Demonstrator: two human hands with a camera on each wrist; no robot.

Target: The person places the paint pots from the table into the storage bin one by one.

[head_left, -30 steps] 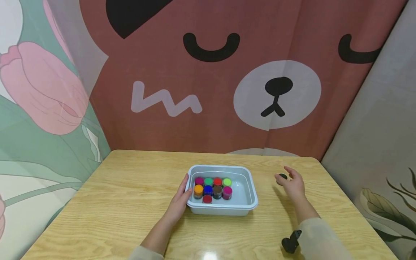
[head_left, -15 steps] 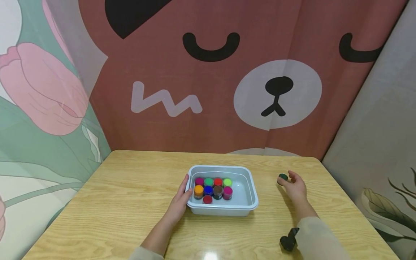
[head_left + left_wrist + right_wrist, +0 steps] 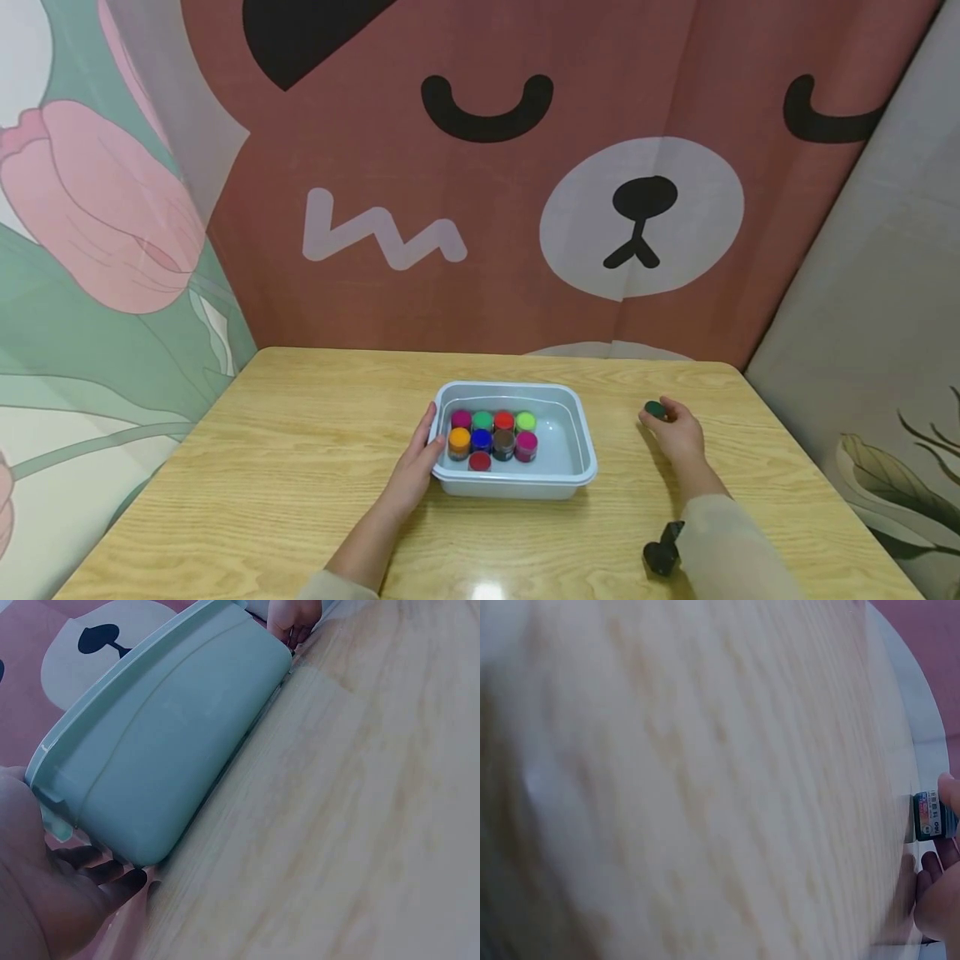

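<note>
A pale blue plastic basin stands on the table, with several small paint jars with coloured lids grouped in its left part. My left hand holds the basin's left side; in the left wrist view its thumb lies by the rim and its fingers curl under the bottom corner. To the right of the basin, my right hand pinches a paint jar with a dark green lid between thumb and fingers. The right wrist view shows this paint jar with its printed label, upright close to the tabletop.
The wood-grain table ends at a back edge before a curtain with a bear print. A black camera piece hangs by the right sleeve. The right part of the basin's floor shows bare.
The right hand's raised fingers have come down and closed round the green-lidded paint jar, whose lid now shows more. The left hand and the basin have stayed in place.
</note>
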